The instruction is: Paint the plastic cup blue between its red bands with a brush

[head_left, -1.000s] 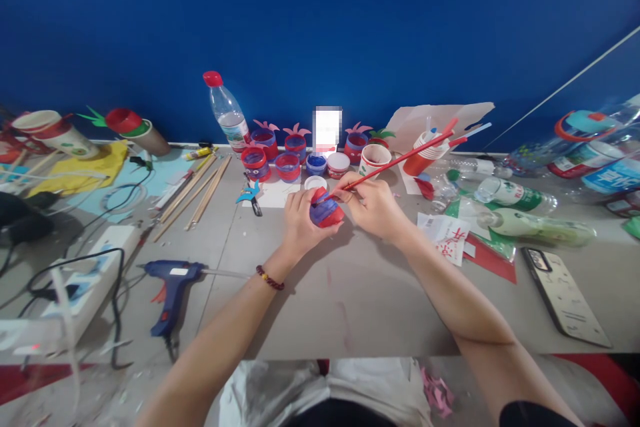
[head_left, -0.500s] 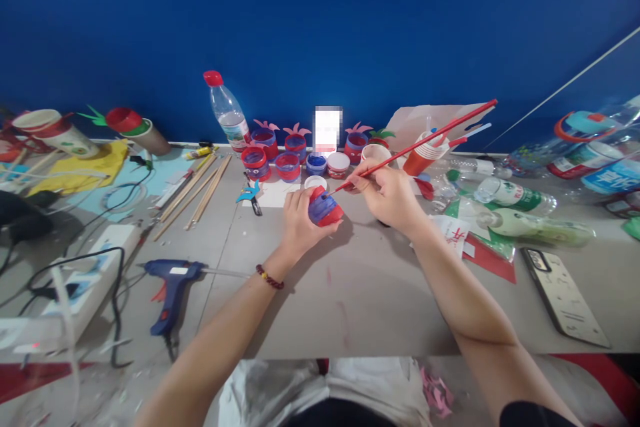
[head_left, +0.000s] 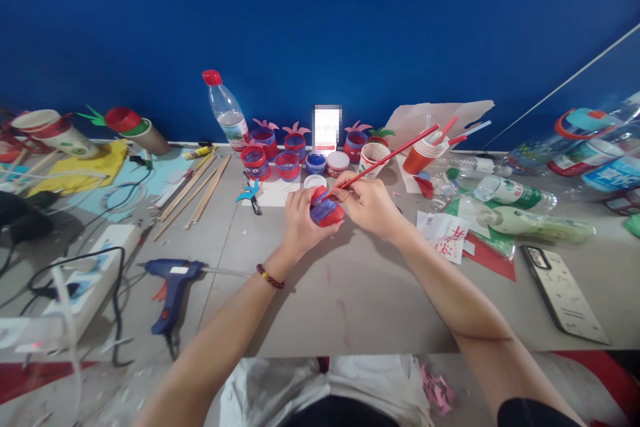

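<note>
My left hand (head_left: 301, 219) is closed around a small red cup with blue paint on it (head_left: 327, 212), tilted over the table. A red-handled paintbrush (head_left: 395, 159) is pinched in my right hand (head_left: 367, 203), its tip against the cup's painted side. Just beyond the cup lies a white lid (head_left: 315, 182). Behind it stand an uncapped jar of blue paint (head_left: 316, 163) and a white-topped jar (head_left: 338, 163). Several red and blue painted cups (head_left: 287, 165) stand around the jars, some with pink paper leaves.
A blue glue gun (head_left: 173, 287) and a white power strip (head_left: 97, 273) lie on the left, with wooden sticks (head_left: 203, 197) further back. To the right are stacked paper cups (head_left: 423, 155), plastic bottles (head_left: 517, 193) and a phone (head_left: 565, 293). A capped bottle (head_left: 227, 110) stands by the blue wall.
My right hand has moved left and slightly down, closer to the cup, carrying the paintbrush across its side. My left hand and the cup have barely moved.
</note>
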A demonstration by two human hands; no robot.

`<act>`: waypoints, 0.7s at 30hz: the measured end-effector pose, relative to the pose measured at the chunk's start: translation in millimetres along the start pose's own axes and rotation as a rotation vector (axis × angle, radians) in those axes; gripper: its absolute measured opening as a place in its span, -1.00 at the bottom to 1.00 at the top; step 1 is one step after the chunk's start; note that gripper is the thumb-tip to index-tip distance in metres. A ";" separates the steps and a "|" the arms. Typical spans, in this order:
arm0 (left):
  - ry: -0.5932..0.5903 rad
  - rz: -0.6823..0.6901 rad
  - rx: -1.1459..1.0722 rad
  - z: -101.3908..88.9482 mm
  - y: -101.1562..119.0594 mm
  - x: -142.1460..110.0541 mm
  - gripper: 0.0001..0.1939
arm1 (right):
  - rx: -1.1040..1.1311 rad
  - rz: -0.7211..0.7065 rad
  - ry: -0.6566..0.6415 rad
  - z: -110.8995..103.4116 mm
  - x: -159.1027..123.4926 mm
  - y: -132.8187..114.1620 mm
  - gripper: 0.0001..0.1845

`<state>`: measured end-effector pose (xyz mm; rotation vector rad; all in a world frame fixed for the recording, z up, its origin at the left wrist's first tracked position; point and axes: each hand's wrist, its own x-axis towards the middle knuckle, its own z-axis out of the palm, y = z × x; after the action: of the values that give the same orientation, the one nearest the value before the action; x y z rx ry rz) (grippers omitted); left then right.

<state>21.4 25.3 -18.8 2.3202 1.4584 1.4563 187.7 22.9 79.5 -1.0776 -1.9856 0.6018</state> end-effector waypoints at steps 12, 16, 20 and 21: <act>-0.011 -0.039 -0.026 -2.5 3.3 1.7 -0.21 | -0.037 0.036 0.098 -22.8 7.0 -1.1 -0.83; -0.003 -0.051 -0.026 -3.0 3.7 1.8 -0.21 | -0.082 0.046 0.145 -30.9 8.3 4.5 -0.86; -0.002 -0.052 -0.036 -2.7 2.6 1.4 -0.21 | 0.108 0.112 0.089 -30.1 6.7 8.0 -0.84; 0.001 -0.047 -0.039 -2.5 2.0 1.3 -0.21 | 0.164 0.130 0.062 -28.1 6.0 8.1 -0.83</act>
<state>21.1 24.1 -15.6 2.2470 1.4611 1.4613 212.4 33.4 92.7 -1.1157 -1.7891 0.7766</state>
